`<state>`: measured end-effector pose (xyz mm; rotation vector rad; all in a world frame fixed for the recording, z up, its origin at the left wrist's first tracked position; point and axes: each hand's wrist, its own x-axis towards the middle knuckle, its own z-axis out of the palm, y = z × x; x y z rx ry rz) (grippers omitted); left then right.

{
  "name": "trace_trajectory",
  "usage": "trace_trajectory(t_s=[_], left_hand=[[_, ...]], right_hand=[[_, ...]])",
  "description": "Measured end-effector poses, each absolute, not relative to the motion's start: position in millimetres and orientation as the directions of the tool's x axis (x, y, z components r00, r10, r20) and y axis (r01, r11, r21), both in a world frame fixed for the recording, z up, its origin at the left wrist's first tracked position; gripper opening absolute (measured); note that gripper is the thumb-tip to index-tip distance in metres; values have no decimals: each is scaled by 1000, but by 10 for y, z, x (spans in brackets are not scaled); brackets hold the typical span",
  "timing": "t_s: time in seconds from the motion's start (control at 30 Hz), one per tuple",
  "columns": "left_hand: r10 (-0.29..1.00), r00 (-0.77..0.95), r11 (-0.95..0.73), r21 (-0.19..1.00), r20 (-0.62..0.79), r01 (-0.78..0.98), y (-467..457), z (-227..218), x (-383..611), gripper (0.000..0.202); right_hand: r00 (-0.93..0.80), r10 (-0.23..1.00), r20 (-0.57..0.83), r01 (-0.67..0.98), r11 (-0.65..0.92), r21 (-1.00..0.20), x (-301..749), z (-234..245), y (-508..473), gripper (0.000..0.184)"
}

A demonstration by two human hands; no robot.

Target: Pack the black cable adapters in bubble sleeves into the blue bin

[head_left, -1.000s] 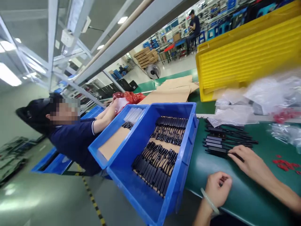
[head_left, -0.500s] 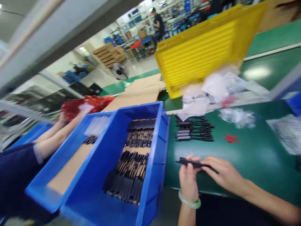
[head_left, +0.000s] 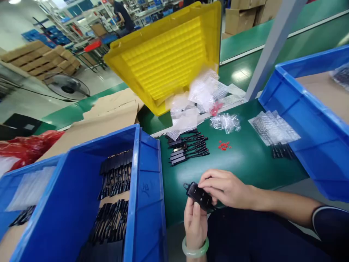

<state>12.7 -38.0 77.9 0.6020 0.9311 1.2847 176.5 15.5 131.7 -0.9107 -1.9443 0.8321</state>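
Note:
A small black plastic part (head_left: 198, 194) with a loop at its left end is held in both hands at the near edge of the green table (head_left: 245, 163). My left hand (head_left: 195, 222), wearing a pale green bangle, grips it from below. My right hand (head_left: 226, 189) closes on it from above and the right. Farther back on the table lies a row of similar black parts (head_left: 188, 147). A blue bin (head_left: 147, 174) to the left holds several rows of black parts on cardboard.
A tilted yellow crate (head_left: 166, 54) leans at the back above clear plastic bags (head_left: 199, 98). Small red pieces (head_left: 224, 146) dot the table. Another blue bin (head_left: 311, 120) stands at the right, bubble wrap (head_left: 274, 127) beside it. Cardboard (head_left: 109, 112) and a floor fan (head_left: 67, 87) lie behind.
The view has swung right, so the seated co-worker is out of frame. My hands have drawn the black part closer to the table's near edge and turned it.

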Motion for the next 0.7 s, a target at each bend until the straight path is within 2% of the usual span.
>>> trace_trajectory(t_s=[0.3,0.5,0.7], left_hand=[[974,18,206,846,-227,-491,-420,817,123,35],[986,22,156,858,-166,-490,-389,886,155,31],[989,40,141,855,-140,-499,-364,924,171,34]], right_hand=[[-375,778,504,394,626,-673,1759,1285,136,25],[-373,766,524,382,641,-665,1755,1316,129,25],[-362,779,512,359,623,-695,1745,1316,132,26]])
